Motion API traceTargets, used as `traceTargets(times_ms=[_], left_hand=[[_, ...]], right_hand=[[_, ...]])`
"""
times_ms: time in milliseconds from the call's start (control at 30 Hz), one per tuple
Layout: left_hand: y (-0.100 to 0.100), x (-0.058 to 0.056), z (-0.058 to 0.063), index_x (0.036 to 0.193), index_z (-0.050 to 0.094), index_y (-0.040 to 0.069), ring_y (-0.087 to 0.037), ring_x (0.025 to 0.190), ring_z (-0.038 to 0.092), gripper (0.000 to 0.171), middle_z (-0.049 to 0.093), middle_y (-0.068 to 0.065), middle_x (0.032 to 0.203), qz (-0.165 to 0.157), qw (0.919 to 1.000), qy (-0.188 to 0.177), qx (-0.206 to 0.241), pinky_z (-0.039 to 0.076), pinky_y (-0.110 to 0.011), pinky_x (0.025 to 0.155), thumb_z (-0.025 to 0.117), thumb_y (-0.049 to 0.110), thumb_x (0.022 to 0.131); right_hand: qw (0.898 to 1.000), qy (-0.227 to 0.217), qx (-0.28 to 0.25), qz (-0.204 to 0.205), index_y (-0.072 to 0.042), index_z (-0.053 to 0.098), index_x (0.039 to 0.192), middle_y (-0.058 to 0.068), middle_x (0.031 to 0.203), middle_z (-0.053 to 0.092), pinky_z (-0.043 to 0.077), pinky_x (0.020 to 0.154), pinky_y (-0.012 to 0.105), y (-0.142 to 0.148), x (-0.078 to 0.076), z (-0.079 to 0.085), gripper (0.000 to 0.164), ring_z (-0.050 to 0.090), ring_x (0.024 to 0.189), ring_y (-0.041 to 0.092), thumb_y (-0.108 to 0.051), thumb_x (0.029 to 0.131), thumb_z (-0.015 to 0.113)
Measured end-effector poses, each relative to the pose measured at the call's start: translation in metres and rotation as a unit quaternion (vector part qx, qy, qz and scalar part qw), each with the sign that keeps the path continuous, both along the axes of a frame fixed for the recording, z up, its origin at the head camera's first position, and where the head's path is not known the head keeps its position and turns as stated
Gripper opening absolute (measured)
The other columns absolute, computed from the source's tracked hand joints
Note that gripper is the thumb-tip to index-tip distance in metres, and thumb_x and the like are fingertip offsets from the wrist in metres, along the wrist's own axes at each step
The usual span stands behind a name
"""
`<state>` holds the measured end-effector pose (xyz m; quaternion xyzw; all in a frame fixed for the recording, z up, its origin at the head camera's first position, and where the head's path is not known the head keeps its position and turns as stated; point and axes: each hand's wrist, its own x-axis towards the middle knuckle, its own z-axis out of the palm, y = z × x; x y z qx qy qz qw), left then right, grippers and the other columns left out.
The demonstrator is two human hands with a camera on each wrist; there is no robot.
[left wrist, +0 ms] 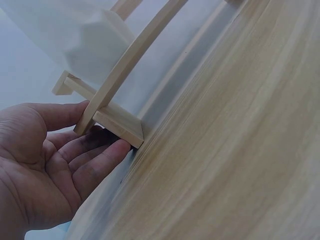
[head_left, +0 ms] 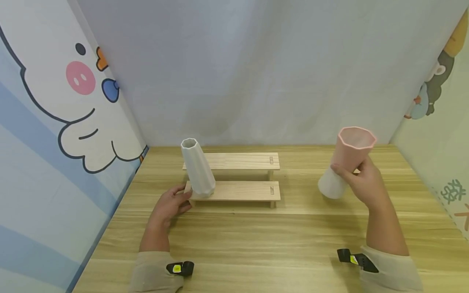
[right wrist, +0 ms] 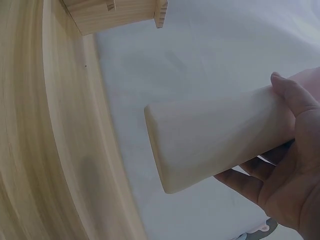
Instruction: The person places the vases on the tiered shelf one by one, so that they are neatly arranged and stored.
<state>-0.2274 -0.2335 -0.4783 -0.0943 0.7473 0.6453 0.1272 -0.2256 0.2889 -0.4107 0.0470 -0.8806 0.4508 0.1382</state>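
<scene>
In the head view a two-tier wooden shelf [head_left: 238, 191] stands on the table, with a white faceted vase [head_left: 199, 171] upright on the left end of its lower board. My left hand [head_left: 172, 205] grips that same end. The left wrist view shows the thumb [left wrist: 67, 115] against the board's edge and the other fingers curled below, by the shelf's leg [left wrist: 120, 127]. Off to the right, my right hand [head_left: 364, 183] holds a pink-and-white vase [head_left: 349, 158] round its narrow middle, flared pink mouth up. Its white base [right wrist: 165, 150] is clear of the table in the right wrist view.
The wooden table [head_left: 256, 244] ends at a pale cloth wall [head_left: 238, 73] behind the shelf. Cartoon-printed panels flank it on the left [head_left: 47, 101] and right [head_left: 439, 142]. Tabletop lies between the shelf and the raised vase.
</scene>
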Motion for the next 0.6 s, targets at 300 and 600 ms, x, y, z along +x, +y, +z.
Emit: traceTargets(times_ms=[300,600], left_hand=[[-0.006,-0.007,-0.014,0.155,0.031,0.011,-0.032,0.124,0.056,0.066,0.040,-0.019,0.151,0.003,1.0000,0.005,-0.001,0.055,-0.036,0.096,0.061,0.031,0.099],[-0.005,-0.005,-0.014,0.153,0.034,0.013,-0.027,0.121,0.059,0.067,0.043,-0.017,0.150,0.008,0.9999,0.006,-0.008,0.056,-0.033,0.094,0.063,0.033,0.097]], right_hand=[[1.000,-0.021,0.006,0.006,-0.019,0.034,0.150,0.006,0.134,0.052,0.046,0.081,0.012,-0.007,0.000,0.003,0.069,0.048,0.113,0.011,-0.038,0.093,0.068],[1.000,-0.017,0.001,0.023,-0.019,0.033,0.150,0.007,0.135,0.052,0.052,0.094,0.046,-0.018,0.000,0.004,0.070,0.049,0.116,0.015,-0.036,0.093,0.069]])
